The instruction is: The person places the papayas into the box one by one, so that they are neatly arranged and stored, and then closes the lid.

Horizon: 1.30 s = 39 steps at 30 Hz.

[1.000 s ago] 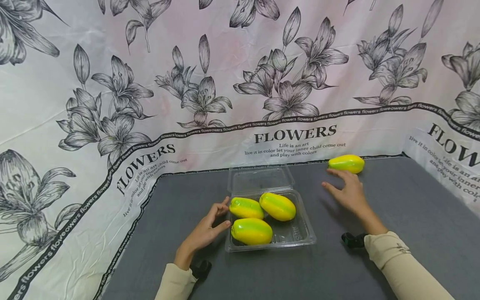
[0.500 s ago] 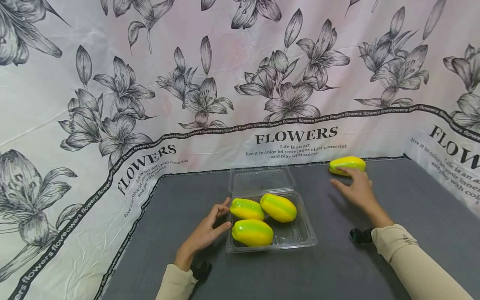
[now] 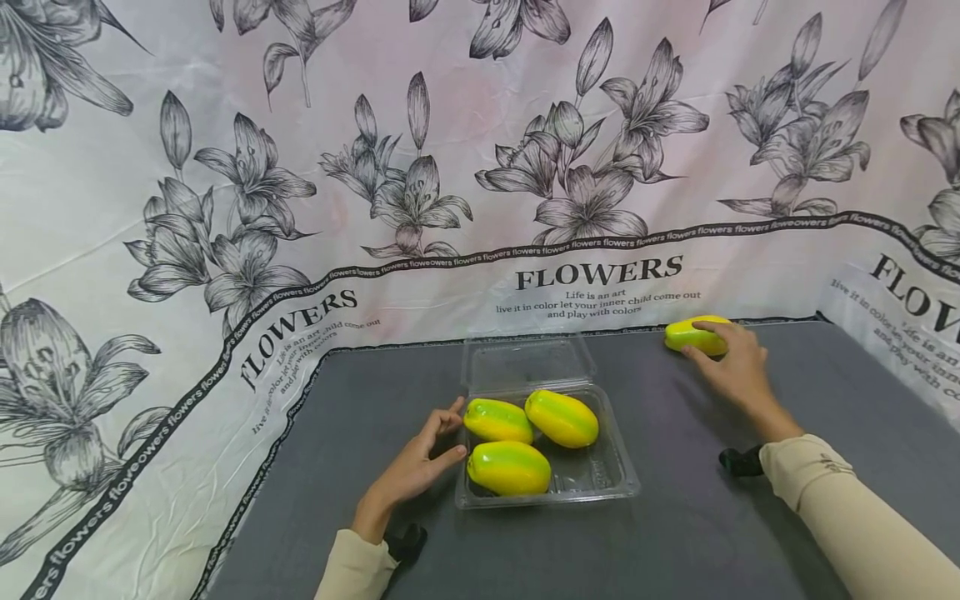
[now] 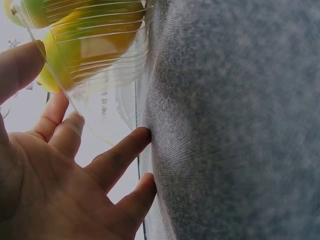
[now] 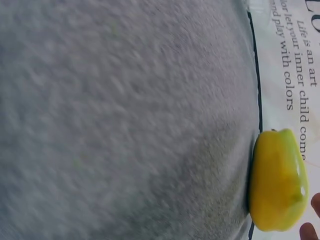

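In the head view, a yellow-green papaya [image 3: 681,335] lies alone at the table's back right. My right hand [image 3: 738,367] is over its right side, thumb in front and fingers above. In the right wrist view, two fingertips [image 5: 309,232] show beside that papaya [image 5: 277,180] with a small gap. Three more papayas [image 3: 510,468] lie in a clear plastic clamshell box [image 3: 592,492], its lid [image 3: 528,365] folded back. My left hand [image 3: 416,462] is at the box's left edge with spread fingers; in the left wrist view, its fingertips [image 4: 75,122] reach the clear rim.
A grey cloth [image 3: 337,400] covers the table. Behind it hangs a white curtain [image 3: 420,308] printed with flowers and lettering, meeting the table's back edge close to the lone papaya. A dark wrist device [image 3: 742,462] sits below the right wrist.
My right hand has moved to the right and over the lone papaya, its fingers now overlapping the fruit. The left hand and the box stay in place; the view has shifted slightly.
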Motion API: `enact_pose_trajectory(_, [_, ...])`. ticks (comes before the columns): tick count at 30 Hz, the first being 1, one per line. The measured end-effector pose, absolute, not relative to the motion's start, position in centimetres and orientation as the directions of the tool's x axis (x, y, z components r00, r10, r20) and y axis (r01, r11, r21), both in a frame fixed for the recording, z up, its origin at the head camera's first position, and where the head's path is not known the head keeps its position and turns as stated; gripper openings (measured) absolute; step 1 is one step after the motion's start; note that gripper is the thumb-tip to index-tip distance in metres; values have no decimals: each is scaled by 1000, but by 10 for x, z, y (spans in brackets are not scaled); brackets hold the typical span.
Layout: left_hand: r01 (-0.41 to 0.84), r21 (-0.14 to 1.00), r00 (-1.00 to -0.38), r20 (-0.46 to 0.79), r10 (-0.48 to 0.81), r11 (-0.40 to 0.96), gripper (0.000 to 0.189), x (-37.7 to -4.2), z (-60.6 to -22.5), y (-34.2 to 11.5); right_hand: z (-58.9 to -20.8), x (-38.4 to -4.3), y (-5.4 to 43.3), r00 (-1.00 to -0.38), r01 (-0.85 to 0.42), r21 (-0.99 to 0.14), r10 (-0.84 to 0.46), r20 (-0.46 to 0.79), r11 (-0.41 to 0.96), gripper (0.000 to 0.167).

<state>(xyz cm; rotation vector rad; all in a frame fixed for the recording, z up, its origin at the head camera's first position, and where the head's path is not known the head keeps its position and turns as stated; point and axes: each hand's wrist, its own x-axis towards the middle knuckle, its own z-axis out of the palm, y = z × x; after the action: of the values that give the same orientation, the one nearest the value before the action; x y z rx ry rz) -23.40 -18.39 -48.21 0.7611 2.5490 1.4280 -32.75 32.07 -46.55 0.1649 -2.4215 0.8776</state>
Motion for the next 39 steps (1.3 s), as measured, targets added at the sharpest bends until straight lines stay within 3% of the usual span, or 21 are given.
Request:
enact_pose_trajectory(16, [384, 825, -852, 144, 503, 414, 40, -235, -483, -186, -455, -344, 345, -884, -222, -547, 70, 462, 807, 52])
enact_pose_trajectory(39, [387, 818, -853, 144, 501, 424, 39, -235, -483, -187, -452, -365, 354, -954, -176, -485, -26, 300, 857, 63])
